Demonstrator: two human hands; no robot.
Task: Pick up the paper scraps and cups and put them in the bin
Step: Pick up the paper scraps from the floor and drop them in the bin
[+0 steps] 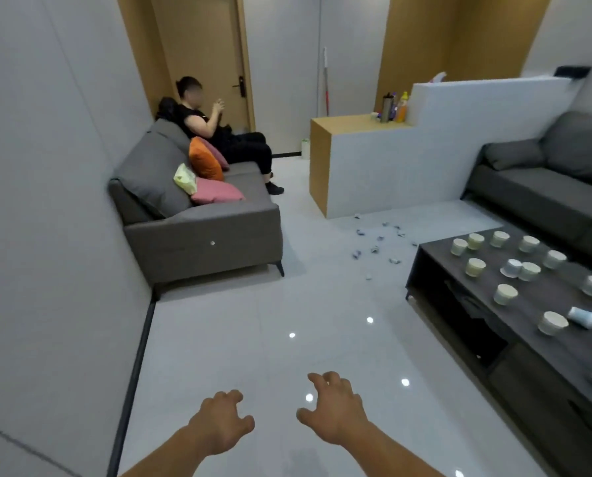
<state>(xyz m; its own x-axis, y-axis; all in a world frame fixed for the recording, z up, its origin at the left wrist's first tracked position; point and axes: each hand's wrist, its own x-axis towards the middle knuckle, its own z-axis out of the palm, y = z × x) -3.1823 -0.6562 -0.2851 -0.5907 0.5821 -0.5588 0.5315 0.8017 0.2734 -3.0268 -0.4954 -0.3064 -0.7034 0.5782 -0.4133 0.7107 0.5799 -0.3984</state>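
Scraps (377, 242) and cups (504, 294) lie ahead, to my right.
My right hand (336, 407) is nearer than my left hand (224, 421); both empty, fingers loose.

paper scraps (379, 241) on floor, cups (505, 294) on table

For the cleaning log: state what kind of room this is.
Probably a lounge or waiting room: a grey sofa with cushions, a second sofa opposite, and a low coffee table dotted with paper cups.

Bare hands (224, 421), forearms (387, 449) (seemingly unsleeved)
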